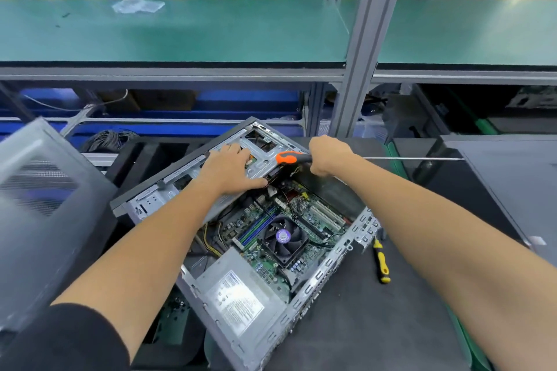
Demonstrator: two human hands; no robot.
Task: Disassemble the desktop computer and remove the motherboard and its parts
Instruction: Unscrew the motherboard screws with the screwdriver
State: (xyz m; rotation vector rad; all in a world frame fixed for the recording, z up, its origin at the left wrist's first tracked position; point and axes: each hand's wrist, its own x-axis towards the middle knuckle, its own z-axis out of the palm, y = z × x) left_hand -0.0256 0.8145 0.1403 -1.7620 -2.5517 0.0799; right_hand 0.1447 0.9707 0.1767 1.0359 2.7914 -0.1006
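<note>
An open desktop computer case (pixel 327 275) lies on its side on the black mat. Inside it I see the green motherboard (pixel 265 262) with a black CPU fan (pixel 283 238) and a grey power supply (pixel 238 289) at the near end. My left hand (pixel 229 167) rests on the metal drive cage (pixel 259 147) at the far end, thumb by a cable bundle. My right hand (pixel 328 155) grips a long screwdriver (pixel 291 157) with an orange and black handle; its shaft points right.
A yellow and black screwdriver (pixel 381 262) lies on the mat right of the case. A detached grey side panel (pixel 39 214) leans at the left. Another dark case (pixel 512 184) sits at the right. A green shelf (pixel 211 33) and aluminium post (pixel 358 54) stand behind.
</note>
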